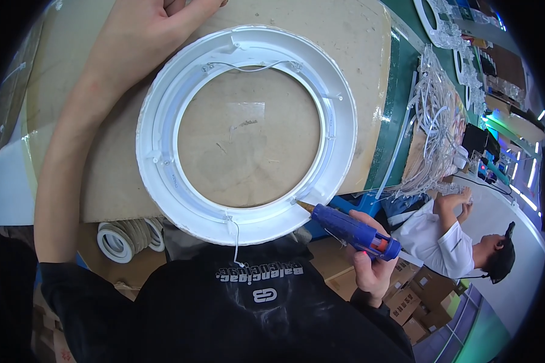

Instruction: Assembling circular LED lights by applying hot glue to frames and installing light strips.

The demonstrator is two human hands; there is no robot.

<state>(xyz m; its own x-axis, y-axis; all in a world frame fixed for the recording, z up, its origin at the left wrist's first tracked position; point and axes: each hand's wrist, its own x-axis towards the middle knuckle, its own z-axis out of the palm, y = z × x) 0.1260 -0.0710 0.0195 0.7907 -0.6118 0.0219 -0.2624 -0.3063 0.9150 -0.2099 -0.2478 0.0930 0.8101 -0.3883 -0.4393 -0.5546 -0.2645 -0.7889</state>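
Observation:
A white ring-shaped plastic housing (pixel 153 130), looking like a round lamp frame, lies on the brown board. Pale strips line its inner channel; one thin wire (pixel 248 69) spans the far side, and a white lead (pixel 237 242) hangs over the near rim. My right hand (pixel 372 275) is closed around a blue glue gun (pixel 351 230). The gun's nozzle points left, its tip at the near right inner part of the ring, by a strip end. At the far left, my left hand (pixel 157 24) is beside the ring's rim; the top edge cuts off most of its fingers.
Brown board (pixel 115 175) covers the table. To the right lies a heap of white wires (pixel 433 127) on the green surface. Below the table edge stand several white rings (pixel 118 242) in a carton. Cardboard boxes (pixel 418 296) and a seated person (pixel 448 242) are at right.

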